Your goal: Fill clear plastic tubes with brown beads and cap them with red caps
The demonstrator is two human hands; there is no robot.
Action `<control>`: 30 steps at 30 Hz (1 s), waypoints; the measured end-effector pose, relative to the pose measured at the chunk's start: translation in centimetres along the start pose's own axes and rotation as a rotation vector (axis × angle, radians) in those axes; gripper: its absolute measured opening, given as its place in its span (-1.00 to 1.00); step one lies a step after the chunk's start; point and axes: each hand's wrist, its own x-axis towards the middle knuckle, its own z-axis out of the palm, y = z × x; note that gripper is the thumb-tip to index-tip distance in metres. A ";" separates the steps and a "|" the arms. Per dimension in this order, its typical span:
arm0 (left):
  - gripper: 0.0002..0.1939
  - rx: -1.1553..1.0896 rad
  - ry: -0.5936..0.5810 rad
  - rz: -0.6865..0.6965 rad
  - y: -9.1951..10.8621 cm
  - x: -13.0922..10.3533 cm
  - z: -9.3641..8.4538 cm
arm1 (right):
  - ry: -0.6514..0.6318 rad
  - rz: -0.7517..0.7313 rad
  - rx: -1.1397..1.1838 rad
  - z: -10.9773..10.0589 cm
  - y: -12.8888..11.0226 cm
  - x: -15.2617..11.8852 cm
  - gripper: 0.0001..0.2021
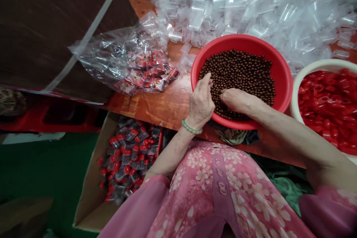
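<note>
A red plastic basin (283,81) holds a heap of small round dark-brown beads (241,67). My left hand (202,100), with a green bead bracelet at its wrist, is over the basin's left rim. Its fingers are bent together, and whatever lies between them is hidden. Among the beads, my right hand (235,99) is curled palm down, its fingertips partly sunk in them. I cannot make out what it grips. The two hands are close together but apart.
Clear plastic tubes (228,3) are piled behind the basin. A white tub (297,93) of red caps (329,108) stands at right. A clear bag of red packets (150,72) lies left. Below, a cardboard box (89,193) holds red-capped containers (131,160). A dark strapped box (55,26) stands upper left.
</note>
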 end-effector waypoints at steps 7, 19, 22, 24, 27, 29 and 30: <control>-0.53 -0.155 0.018 -0.093 -0.3 0.2 -0.7 | -0.196 -0.170 0.064 -1.7 -0.4 0.8 -0.78; -0.39 -0.590 -0.298 -0.219 0.1 0.4 -1.9 | -0.057 -0.116 1.243 -3.5 1.6 -2.5 -0.54; -0.35 -0.570 -0.330 -0.188 0.5 0.5 -1.4 | 0.004 -0.127 1.332 -3.4 1.4 -2.8 -0.55; -0.35 -0.541 -0.344 -0.170 0.6 0.6 -1.1 | 0.053 -0.138 1.335 -3.2 1.1 -2.9 -0.57; -0.37 -0.519 -0.342 -0.163 0.8 0.8 -0.8 | 0.090 -0.158 1.292 -3.1 0.8 -3.1 -0.61; -0.41 -0.530 -0.321 -0.173 0.9 0.9 -0.7 | 0.120 -0.159 1.220 -3.2 0.7 -3.2 -0.63; -0.43 -0.540 -0.309 -0.179 0.9 1.0 -0.6 | 0.144 -0.156 1.171 -3.2 0.6 -3.3 -0.64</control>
